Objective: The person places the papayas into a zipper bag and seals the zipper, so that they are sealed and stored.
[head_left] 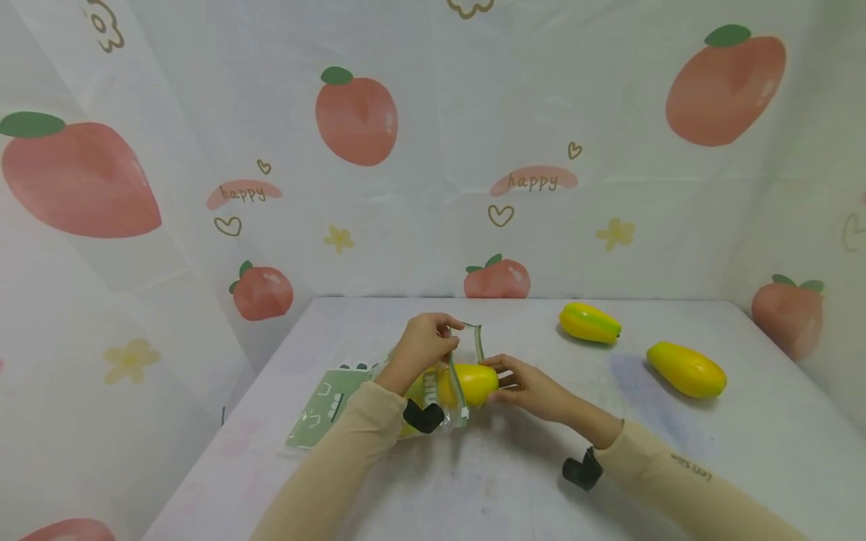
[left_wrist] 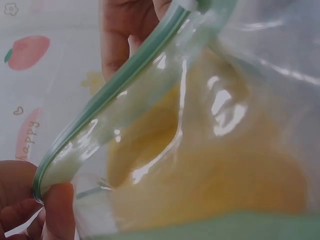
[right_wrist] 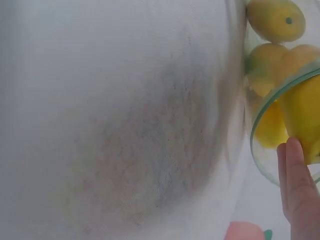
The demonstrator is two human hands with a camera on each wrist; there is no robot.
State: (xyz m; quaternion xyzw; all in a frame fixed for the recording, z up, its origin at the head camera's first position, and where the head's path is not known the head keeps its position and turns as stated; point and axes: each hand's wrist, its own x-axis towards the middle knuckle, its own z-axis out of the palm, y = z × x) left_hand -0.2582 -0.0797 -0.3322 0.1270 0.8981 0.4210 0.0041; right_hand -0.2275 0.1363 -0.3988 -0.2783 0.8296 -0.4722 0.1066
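In the head view my left hand (head_left: pixel 422 346) pinches the green-edged rim of a clear zip bag (head_left: pixel 321 413). The left wrist view shows the rim caught between thumb and finger. A yellow papaya (head_left: pixel 476 383) lies in the bag's mouth, its end sticking out. My right hand (head_left: pixel 537 391) holds that outer end, thumb below and fingers above. Two straight fingers (right_wrist: pixel 295 170) lie along this papaya in the right wrist view. Several more yellow fruits (right_wrist: pixel 276 20) show through the plastic deeper in the bag. The rest of the right hand is out of that view.
Two more yellow-green papayas, one at the back (head_left: pixel 588 323) and one farther right (head_left: pixel 686 370), lie on the white table (head_left: pixel 514 481). A printed cloth (head_left: pixel 433 225) hangs behind the table. Each wrist carries a black camera mount (head_left: pixel 583 469).
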